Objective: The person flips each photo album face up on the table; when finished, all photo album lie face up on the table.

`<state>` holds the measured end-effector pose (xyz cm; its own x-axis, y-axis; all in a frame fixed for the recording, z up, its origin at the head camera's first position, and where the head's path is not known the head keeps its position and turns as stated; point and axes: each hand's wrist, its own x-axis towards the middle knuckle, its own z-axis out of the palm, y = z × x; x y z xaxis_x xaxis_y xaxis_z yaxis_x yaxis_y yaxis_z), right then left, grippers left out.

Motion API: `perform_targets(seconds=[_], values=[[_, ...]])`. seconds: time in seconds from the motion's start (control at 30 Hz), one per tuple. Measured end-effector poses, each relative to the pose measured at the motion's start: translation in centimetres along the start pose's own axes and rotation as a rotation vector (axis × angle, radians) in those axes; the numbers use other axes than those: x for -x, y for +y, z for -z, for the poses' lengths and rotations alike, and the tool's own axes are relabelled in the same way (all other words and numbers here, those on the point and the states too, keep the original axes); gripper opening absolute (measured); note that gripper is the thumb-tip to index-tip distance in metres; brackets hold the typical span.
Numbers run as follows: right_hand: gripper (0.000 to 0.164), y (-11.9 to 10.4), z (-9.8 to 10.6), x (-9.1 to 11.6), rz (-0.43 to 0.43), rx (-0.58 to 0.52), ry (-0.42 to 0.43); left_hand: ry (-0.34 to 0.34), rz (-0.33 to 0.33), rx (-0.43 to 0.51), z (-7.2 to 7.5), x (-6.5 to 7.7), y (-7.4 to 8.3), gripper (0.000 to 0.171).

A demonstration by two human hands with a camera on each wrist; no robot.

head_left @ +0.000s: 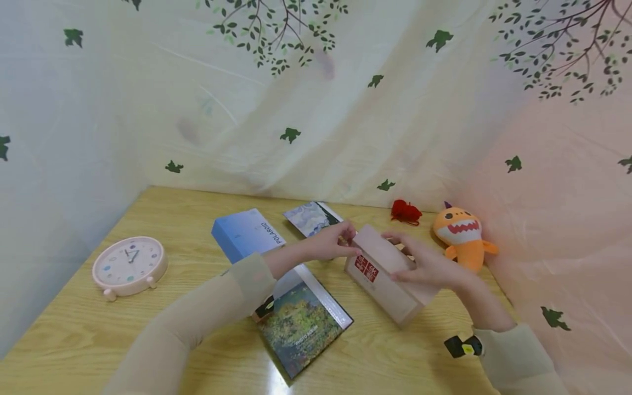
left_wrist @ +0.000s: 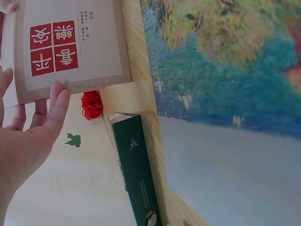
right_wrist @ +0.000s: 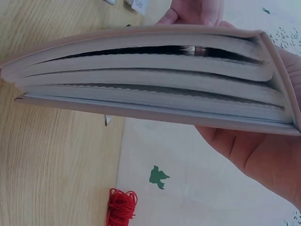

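Observation:
A thick beige hardcover book [head_left: 380, 296] with a red four-character seal is held tilted above the right part of the table. My right hand [head_left: 424, 263] grips it by the spine side, fingers over the top and thumb on the front. At the upper left corner my left hand [head_left: 331, 241] holds its edge. The left wrist view shows that hand's fingertips [left_wrist: 59, 89] at the border of the seal-marked cover [left_wrist: 99, 56]. Seen end-on in the right wrist view, the page blocks [right_wrist: 155, 77] lie between the covers with dark gaps among them.
A photo album [head_left: 306, 334] with a painted cover lies below my left forearm. Behind are a blue Polaroid box [head_left: 247, 233] and another painted-cover item [head_left: 303, 216]. A pink clock [head_left: 130, 263] lies left; red yarn [head_left: 406, 211] and an orange shark plush [head_left: 464, 236] sit at the right back.

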<state>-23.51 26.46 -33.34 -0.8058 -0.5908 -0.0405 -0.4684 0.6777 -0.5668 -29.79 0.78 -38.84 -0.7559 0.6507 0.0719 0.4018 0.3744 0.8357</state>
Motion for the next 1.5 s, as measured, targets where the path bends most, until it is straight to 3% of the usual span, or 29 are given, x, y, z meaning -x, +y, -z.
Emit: perform_targets(seconds=[0.27,0.4,0.63,0.8,1.1,1.3,1.5], values=[[0.08,-0.2,-0.5,0.0,0.012,-0.035,-0.064,0.018,0.041,0.093,0.1,1.2,0.5,0.024],[0.081,-0.4,-0.7,0.1,0.013,-0.075,-0.129,-0.006,0.039,0.125,0.3,1.9,0.3,0.025],[0.084,-0.1,-1.2,0.2,0.052,-0.216,-0.266,-0.026,-0.03,0.111,0.5,3.1,-0.4,0.026],[0.086,0.2,-2.1,0.1,0.095,-0.289,-0.332,-0.031,-0.052,0.187,0.5,3.7,-1.1,0.025],[0.087,0.0,-3.4,-0.1,0.104,-0.26,-0.313,-0.034,-0.022,0.239,0.5,4.2,-1.7,0.025],[0.087,0.2,-4.3,-0.2,0.088,-0.199,-0.301,-0.029,-0.04,0.172,0.1,3.8,-2.7,0.025],[0.09,0.8,-4.8,-0.3,0.07,-0.203,-0.296,-0.034,0.025,0.212,-0.2,3.5,-3.0,0.028]])
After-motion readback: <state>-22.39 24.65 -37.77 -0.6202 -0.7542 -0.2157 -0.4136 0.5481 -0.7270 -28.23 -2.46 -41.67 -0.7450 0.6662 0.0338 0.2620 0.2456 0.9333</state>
